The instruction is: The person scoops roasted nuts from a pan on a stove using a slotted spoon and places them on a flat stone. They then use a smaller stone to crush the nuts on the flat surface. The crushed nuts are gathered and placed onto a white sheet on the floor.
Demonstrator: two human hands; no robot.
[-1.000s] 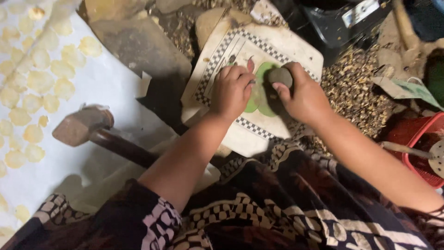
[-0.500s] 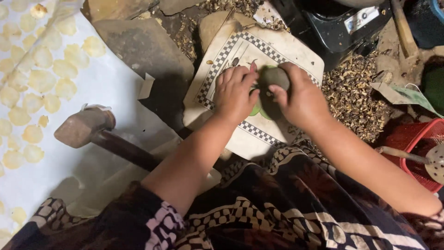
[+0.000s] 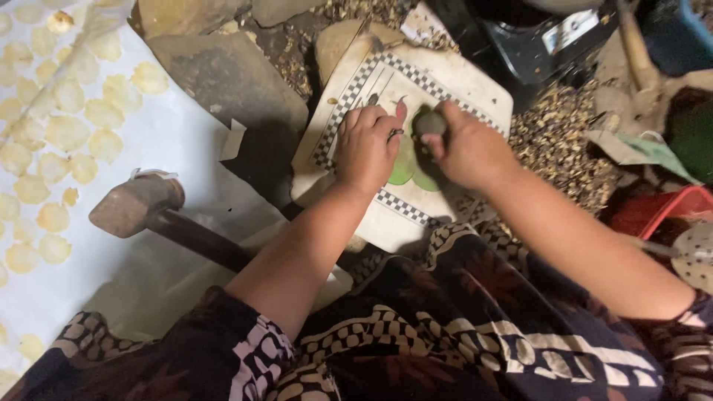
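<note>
Warm, fairly dim light falls from above onto the tile (image 3: 445, 82), which is the brightest, sharpest part. Dark shadow lies just left of the tile and under the arms. Edges far from it look soft, slightly blurred

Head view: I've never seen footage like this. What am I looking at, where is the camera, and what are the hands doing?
The camera sits on a person's head and looks down at their own two bare hands; no machine is involved. The left hand presses flat on a pale tile with a checkered border. The right hand grips a small grey stone against the tile, over a green patch. To the left a hammer lies on a white sheet dotted with thin pale yellow discs. Husk-like litter covers the ground to the right.
</note>
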